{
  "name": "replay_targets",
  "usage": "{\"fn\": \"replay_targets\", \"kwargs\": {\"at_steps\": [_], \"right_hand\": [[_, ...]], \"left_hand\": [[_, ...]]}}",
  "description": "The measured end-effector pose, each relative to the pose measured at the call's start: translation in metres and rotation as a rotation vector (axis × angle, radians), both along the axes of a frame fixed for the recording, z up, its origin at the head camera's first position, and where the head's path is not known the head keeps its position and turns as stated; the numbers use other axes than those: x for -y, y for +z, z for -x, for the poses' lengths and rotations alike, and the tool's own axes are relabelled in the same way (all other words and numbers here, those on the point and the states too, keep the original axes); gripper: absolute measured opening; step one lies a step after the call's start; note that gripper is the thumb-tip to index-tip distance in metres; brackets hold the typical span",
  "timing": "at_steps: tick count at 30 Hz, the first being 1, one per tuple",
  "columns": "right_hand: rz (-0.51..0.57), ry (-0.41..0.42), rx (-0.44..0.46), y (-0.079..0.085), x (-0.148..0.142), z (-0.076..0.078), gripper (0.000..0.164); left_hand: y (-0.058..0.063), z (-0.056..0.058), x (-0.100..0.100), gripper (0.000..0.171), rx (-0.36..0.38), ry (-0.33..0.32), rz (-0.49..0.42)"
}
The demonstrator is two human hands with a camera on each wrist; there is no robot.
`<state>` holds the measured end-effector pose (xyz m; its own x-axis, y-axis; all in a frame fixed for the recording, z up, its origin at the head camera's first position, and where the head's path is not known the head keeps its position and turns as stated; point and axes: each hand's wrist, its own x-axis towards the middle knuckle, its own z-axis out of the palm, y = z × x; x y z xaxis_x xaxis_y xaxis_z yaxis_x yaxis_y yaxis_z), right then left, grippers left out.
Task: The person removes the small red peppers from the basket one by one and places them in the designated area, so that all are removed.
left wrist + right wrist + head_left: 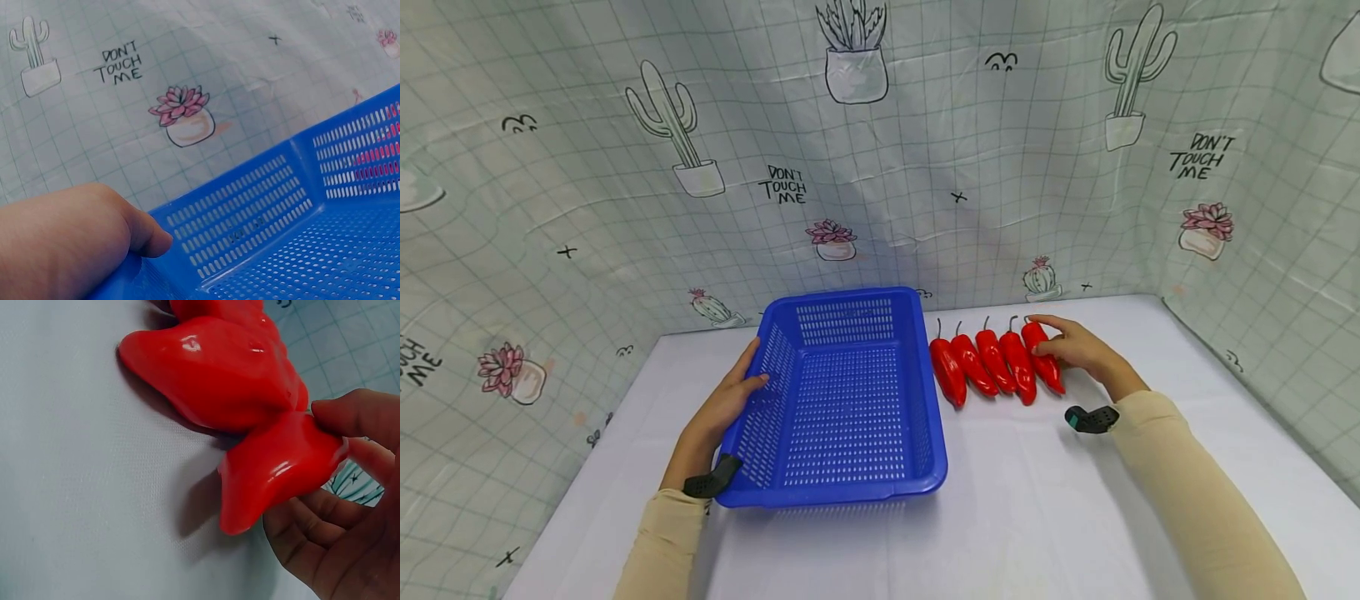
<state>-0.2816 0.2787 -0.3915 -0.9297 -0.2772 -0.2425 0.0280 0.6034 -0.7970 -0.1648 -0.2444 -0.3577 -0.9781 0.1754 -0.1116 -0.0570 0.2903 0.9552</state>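
A blue plastic basket (842, 400) with slotted walls stands left of centre. My left hand (733, 404) grips its left rim, the thumb over the inner side; in the left wrist view that thumb (153, 236) lies against the basket wall (244, 212). Several glossy red chili peppers line up in a row right of the basket, their stems toward the back. At the row's right end, my right hand (1075, 346) holds the last red chili pepper (275, 465) between thumb and fingers. Its neighbour, another chili pepper (219, 372), lies right against it on the cloth.
White cloth (1000, 508) covers the table. A hanging sheet (917, 167) with cactus drawings and a grid rises behind and at both sides. The leftmost chili pepper (949, 373) lies close beside the basket's right wall.
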Motion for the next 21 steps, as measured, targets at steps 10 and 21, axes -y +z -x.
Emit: {"fn": "replay_targets", "kwargs": {"at_steps": [10, 21], "right_hand": [[-0.155, -0.005, -0.064, 0.000, 0.008, 0.000, 0.067], [-0.234, -0.030, -0.109, 0.002, 0.013, -0.003, 0.055]], "left_hand": [[-0.001, 0.000, 0.000, 0.071, -0.005, -0.003, 0.005], [0.001, 0.000, 0.000, 0.071, 0.002, -0.006, 0.001]]}}
